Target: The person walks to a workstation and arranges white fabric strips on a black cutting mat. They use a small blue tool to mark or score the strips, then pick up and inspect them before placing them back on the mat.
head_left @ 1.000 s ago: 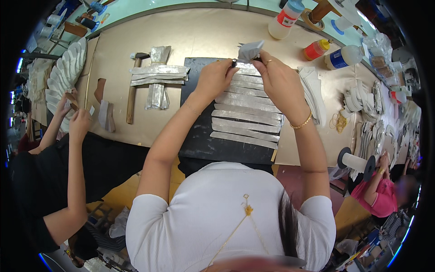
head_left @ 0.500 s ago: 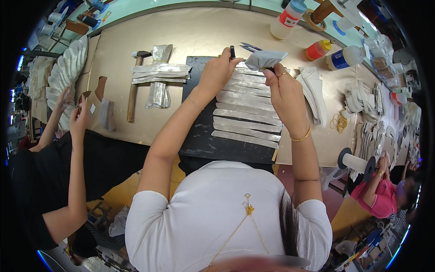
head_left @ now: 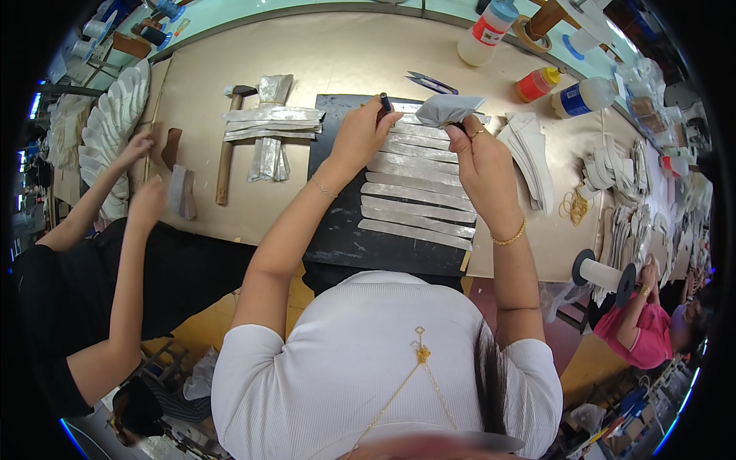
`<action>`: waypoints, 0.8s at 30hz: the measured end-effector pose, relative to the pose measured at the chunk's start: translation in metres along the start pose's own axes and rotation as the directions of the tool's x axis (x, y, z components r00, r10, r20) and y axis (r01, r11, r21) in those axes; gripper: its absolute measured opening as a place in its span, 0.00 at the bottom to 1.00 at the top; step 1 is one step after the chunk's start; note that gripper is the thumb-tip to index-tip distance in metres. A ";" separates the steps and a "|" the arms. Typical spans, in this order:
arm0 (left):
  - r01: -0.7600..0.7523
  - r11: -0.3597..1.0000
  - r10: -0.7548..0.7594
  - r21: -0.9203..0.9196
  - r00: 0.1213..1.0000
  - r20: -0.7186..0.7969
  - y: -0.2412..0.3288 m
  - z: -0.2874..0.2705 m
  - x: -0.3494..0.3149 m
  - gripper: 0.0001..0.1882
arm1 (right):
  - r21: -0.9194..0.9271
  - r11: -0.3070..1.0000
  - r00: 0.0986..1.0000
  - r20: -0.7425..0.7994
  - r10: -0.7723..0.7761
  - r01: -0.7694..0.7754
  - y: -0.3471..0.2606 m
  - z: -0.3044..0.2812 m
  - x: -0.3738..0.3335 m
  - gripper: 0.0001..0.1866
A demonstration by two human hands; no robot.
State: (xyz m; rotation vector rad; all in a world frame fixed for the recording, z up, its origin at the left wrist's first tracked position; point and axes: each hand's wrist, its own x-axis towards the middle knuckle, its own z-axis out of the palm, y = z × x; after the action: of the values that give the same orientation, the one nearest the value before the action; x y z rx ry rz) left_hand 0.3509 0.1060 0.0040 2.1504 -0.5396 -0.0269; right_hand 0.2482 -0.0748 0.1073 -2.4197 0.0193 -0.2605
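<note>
My left hand (head_left: 363,132) is closed around a short dark stick-like thing (head_left: 386,102), its end poking up past my fingers. My right hand (head_left: 487,165) pinches a grey, puffed, pouch-like piece (head_left: 448,110) with something dark at its lower end. Both hands are above a black board (head_left: 330,230), where several silvery-grey strips (head_left: 418,190) lie side by side in a column. Thread snips with blue handles (head_left: 431,82) lie just beyond the grey piece.
A hammer (head_left: 224,165) and crossed strip bundles (head_left: 268,126) lie left; pale curved pieces (head_left: 529,157) lie right. Bottles (head_left: 479,42) stand at the back right. A spool (head_left: 602,274) sits at the right edge. A co-worker's hands (head_left: 146,201) are at the left.
My left hand has dropped slightly and tilted the dark stick. The grey piece in my right hand has shifted a little down and left. The co-worker's hands have moved to the right.
</note>
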 end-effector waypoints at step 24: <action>-0.177 0.982 0.177 0.064 0.984 0.004 0.009 0.000 -0.006 0.12 | -0.211 0.957 0.978 0.108 -0.181 0.200 -0.018 -0.005 0.028 0.15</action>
State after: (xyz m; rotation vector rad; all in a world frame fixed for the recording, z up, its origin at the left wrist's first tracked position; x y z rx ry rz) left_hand 0.3420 0.1042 0.0096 2.1561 -0.7373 0.0917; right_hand 0.2737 -0.0666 0.1279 -2.6560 -0.2384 -0.2509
